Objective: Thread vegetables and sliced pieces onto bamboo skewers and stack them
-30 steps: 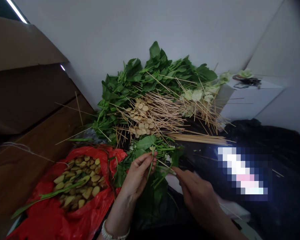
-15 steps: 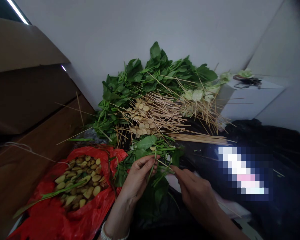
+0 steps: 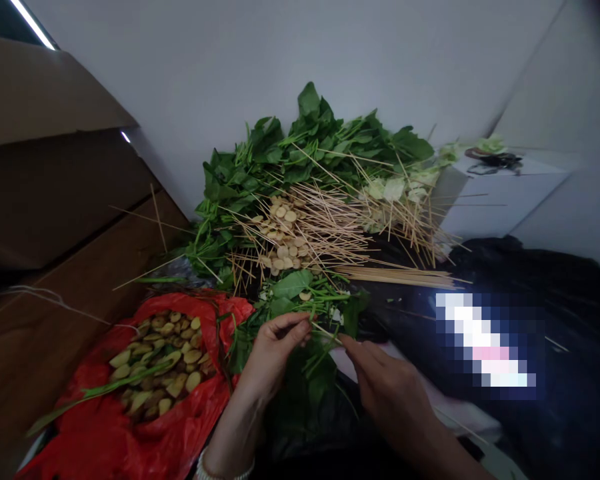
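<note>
My right hand is closed round a thin wooden skewer that points up and left. Its tip reaches the fingers of my left hand, which pinch a green leafy stem. Whether the skewer has pierced the stem is hidden by the fingertips. Below and behind both hands lies a heap of loose green leaves and stems. Just beyond it, potato slices sit on several skewers, and a bundle of bare skewers lies to the right.
A red plastic bag of potato slices lies open at left. Skewered leafy greens are piled against the wall, with pale cabbage pieces on skewers beside them. A white box stands at back right, and black plastic covers the right side.
My right hand has shifted slightly left and down, closer to my left hand. The stem piece that hung below my left fingers no longer shows there.
</note>
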The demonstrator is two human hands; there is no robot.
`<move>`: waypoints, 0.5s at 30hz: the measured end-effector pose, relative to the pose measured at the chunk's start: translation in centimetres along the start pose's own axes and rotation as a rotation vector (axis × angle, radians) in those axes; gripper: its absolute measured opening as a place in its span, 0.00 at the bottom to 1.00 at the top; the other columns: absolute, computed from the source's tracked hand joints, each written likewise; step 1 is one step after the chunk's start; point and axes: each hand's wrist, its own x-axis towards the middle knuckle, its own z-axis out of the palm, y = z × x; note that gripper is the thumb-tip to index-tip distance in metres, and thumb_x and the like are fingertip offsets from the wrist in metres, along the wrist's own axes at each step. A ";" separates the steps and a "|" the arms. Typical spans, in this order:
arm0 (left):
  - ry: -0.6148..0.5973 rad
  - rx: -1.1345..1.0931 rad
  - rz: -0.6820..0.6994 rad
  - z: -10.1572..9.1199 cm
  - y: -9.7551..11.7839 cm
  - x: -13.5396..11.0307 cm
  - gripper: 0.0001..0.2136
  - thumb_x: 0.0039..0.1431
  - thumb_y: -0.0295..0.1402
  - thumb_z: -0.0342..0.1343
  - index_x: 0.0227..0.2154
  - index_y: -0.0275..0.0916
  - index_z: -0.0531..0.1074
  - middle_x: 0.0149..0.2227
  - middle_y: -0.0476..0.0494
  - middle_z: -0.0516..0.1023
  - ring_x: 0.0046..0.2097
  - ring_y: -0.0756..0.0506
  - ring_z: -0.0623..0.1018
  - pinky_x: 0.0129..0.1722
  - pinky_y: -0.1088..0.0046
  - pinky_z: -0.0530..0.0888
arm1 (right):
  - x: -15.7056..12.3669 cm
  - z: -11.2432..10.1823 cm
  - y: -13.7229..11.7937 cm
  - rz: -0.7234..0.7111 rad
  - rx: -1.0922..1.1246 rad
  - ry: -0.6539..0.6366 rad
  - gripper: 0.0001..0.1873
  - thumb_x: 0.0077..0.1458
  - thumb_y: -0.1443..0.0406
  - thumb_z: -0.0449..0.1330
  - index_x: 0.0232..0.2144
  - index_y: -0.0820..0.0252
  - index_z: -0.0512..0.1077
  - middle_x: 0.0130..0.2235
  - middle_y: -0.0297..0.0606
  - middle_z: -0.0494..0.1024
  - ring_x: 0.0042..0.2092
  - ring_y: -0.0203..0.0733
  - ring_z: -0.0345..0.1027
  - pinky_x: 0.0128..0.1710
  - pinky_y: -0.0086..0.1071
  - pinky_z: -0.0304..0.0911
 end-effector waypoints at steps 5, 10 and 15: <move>0.007 -0.052 -0.053 -0.5 -0.3 0.1 0.11 0.37 0.36 0.72 0.25 0.38 0.80 0.23 0.50 0.78 0.26 0.54 0.74 0.30 0.81 0.69 | -0.3 0.0 -0.1 -0.009 0.028 -0.022 0.23 0.58 0.77 0.45 0.51 0.62 0.69 0.37 0.41 0.80 0.33 0.40 0.75 0.32 0.29 0.69; -0.004 -0.014 -0.082 -0.5 -0.4 -0.2 0.12 0.36 0.37 0.73 0.25 0.37 0.81 0.24 0.48 0.79 0.26 0.53 0.74 0.29 0.80 0.69 | -0.5 0.0 -0.3 -0.008 0.045 -0.040 0.24 0.57 0.78 0.44 0.52 0.63 0.69 0.37 0.41 0.80 0.34 0.40 0.76 0.30 0.29 0.69; -0.028 0.064 -0.043 -0.5 -0.5 -0.2 0.12 0.39 0.37 0.71 0.26 0.37 0.81 0.24 0.48 0.78 0.26 0.54 0.72 0.28 0.80 0.68 | -0.5 0.4 -0.4 0.002 0.053 -0.040 0.25 0.56 0.78 0.43 0.51 0.63 0.69 0.39 0.42 0.80 0.34 0.40 0.76 0.30 0.30 0.70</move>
